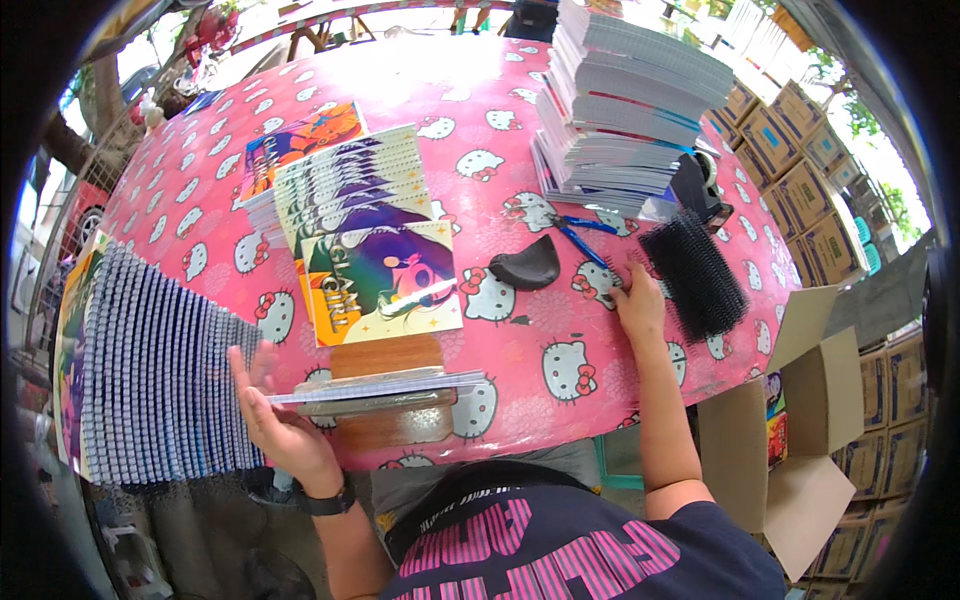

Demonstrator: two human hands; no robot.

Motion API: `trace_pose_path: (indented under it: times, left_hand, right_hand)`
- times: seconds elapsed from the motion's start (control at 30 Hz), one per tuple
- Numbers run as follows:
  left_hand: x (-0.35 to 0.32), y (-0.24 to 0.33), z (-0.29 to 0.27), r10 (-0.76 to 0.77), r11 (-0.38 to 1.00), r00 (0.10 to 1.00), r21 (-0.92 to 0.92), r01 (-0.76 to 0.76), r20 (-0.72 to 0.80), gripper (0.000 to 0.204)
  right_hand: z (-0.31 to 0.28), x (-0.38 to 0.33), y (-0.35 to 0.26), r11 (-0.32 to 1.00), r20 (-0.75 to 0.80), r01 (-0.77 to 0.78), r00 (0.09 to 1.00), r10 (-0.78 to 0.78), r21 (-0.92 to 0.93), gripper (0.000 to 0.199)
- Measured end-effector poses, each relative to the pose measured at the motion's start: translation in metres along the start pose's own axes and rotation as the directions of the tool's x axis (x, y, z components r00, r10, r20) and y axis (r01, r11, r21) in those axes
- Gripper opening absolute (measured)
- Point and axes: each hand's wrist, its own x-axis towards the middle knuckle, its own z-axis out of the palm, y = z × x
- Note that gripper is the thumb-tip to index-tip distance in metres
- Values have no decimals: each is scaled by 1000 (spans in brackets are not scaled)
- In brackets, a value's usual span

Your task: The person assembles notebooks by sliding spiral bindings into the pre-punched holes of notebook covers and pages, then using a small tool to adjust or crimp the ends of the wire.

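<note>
My left hand [285, 435], with a dark band on the wrist, has its fingers stretched out. The left end of a thin book [400, 387], seen edge-on, meets its palm. That book lies across a wooden board [390, 357] at the table's near edge. Just left of this hand rises a fanned stack of coil-bound books [165, 370]. My right hand [642, 305] is closed in a pinch over the table; what its fingertips hold cannot be made out. Close to it are blue-handled pliers [590, 240] and a bundle of black plastic coils [695, 275].
Books with colourful covers [385, 280] overlap left of centre. A black half-round object [527, 264] lies beside the pliers. A tall stack of unbound books [630, 110] stands far right. An open carton [800, 430] is at the right, below the pink patterned tablecloth [520, 410]; more cartons [800, 200] are piled behind.
</note>
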Motion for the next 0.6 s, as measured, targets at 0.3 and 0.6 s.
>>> trace_pose_path:
  times: [0.3,0.6]
  left_hand:
    - [-69,35,57,208,503,704,543,-672,679,72]
    - [-71,15,76,341,457,694,533,-712,634,28]
  right_hand:
    - [-78,-27,-99,789,179,147,934,-309,597,41]
    - [-82,-65,-154,566,301,188,690,-658,803,21]
